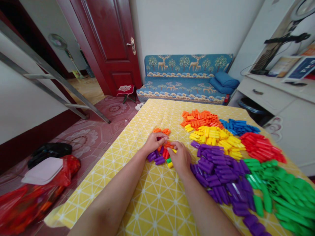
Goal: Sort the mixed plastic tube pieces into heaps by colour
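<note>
I'm looking down at a small cluster of joined pieces (163, 152) on the yellow tablecloth (147, 196), just left of the big sorted piles: short plastic tubes in orange, red, purple, with a bit of green and yellow at the near edge. My left hand (154, 142) curls over its top left, fingers gripping it. My right hand (180, 157) pinches its right side. The purple pile (216, 170) lies just beside my right hand.

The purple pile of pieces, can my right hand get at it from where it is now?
Probably yes. The right hand rests on the small mixed cluster, and the purple pile lies right beside it on the yellow tablecloth, with nothing between them.
</note>
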### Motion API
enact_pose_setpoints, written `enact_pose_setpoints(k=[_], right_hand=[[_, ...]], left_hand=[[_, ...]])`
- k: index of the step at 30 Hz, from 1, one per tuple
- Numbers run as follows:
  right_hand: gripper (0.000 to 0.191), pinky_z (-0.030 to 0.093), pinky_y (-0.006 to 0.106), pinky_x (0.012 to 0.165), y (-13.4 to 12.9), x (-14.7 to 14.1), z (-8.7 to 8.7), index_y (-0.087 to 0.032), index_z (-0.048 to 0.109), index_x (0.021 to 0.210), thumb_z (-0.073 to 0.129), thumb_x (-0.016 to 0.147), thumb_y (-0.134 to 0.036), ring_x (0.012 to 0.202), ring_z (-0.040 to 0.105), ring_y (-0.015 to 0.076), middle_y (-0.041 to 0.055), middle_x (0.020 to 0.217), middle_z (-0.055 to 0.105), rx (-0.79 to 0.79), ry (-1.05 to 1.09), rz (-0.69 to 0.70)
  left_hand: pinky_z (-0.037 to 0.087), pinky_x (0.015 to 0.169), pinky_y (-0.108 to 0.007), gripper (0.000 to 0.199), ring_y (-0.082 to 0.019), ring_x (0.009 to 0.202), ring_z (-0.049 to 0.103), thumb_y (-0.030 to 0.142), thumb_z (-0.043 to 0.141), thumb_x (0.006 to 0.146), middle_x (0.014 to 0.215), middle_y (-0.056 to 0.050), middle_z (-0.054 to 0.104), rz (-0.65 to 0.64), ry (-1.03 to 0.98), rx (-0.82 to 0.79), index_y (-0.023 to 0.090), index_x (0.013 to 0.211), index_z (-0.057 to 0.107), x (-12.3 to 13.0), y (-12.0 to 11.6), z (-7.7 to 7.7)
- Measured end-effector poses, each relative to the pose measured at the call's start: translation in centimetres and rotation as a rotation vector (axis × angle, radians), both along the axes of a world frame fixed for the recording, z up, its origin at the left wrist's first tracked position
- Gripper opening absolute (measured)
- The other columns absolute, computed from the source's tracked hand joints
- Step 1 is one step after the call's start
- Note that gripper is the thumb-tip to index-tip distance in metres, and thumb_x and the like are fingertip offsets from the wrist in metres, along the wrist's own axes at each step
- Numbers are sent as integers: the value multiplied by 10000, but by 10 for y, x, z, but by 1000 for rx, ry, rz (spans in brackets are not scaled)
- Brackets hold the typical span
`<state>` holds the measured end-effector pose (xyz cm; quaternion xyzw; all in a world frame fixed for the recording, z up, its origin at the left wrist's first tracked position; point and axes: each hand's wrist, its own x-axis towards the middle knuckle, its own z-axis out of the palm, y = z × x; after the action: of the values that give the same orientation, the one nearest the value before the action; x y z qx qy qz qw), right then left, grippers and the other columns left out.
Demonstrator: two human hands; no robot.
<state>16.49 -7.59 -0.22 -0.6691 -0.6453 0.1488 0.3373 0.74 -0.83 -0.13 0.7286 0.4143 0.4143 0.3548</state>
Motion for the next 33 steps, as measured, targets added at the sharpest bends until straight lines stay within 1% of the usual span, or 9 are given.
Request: enact_pose_setpoints(k=[3, 6, 8, 12, 17, 21, 24, 29, 33], right_hand=[[160, 453, 323, 749, 0, -2, -3, -218, 679, 934, 593, 805, -258, 848, 627, 211, 44, 923, 663, 73, 105, 23], [150, 486, 343, 801, 4, -2, -8, -199, 675, 885, 586, 785, -267, 847, 641, 210, 59, 904, 682, 149, 295, 29], [156, 498, 364, 821, 7, -2, -12, -192, 675, 867, 595, 772, -287, 845, 647, 215, 61, 885, 698, 154, 398, 11], [167, 500, 394, 851, 10, -2, -19, -189, 680, 865, 598, 774, -302, 872, 651, 219, 58, 891, 708, 137, 452, 11], [228, 540, 363, 769, 12, -2, -25, -179, 670, 930, 585, 769, -316, 841, 660, 204, 69, 947, 709, 119, 628, -6], [279, 537, 372, 829, 12, -4, -24, -170, 657, 985, 592, 738, -281, 903, 665, 214, 80, 980, 715, 127, 717, 14], [345, 531, 380, 873, 11, -7, -20, -167, 632, 1047, 608, 715, -255, 943, 671, 217, 90, 1022, 716, 121, 812, 56], [394, 509, 395, 946, 9, -10, -17, -156, 617, 1098, 635, 722, -273, 1026, 661, 221, 119, 1134, 693, 145, 910, 46], [430, 530, 378, 908, 8, -10, -17, -144, 627, 1123, 673, 735, -326, 997, 676, 216, 131, 1158, 686, 126, 963, 32]], left_hand=[[515, 759, -270, 263, -170, 793, 674, 361, 609, 849, 866, -67, 747, -2, -1, 4, 138, 882, 745, 0, 0, 0], [517, 764, -266, 263, -170, 800, 678, 359, 610, 850, 873, -68, 748, -2, 1, -3, 137, 886, 747, 0, 0, 0], [517, 771, -266, 260, -172, 808, 681, 358, 613, 849, 882, -71, 749, -4, 0, -6, 137, 883, 747, 0, -1, 1], [514, 798, -284, 248, -183, 830, 680, 345, 620, 850, 894, -82, 749, -8, 0, 7, 137, 889, 747, 0, -1, 1], [504, 836, -303, 262, -193, 868, 674, 357, 644, 843, 929, -95, 736, -59, 33, 74, 144, 952, 751, -1, -1, 4], [500, 862, -303, 262, -194, 915, 666, 338, 662, 829, 975, -88, 727, -118, 71, 101, 163, 1006, 744, -2, -2, 7], [494, 912, -327, 292, -216, 982, 660, 268, 683, 791, 1039, -93, 725, -137, 92, 89, 165, 1061, 730, -3, -2, 7], [496, 937, -329, 377, -219, 1005, 662, 119, 633, 722, 1080, -93, 720, -113, 69, 25, 146, 1088, 718, -3, -2, 5], [520, 886, -312, 307, -203, 935, 678, 141, 608, 751, 994, -73, 740, -57, 11, -6, 140, 1032, 732, -2, -1, 2]])
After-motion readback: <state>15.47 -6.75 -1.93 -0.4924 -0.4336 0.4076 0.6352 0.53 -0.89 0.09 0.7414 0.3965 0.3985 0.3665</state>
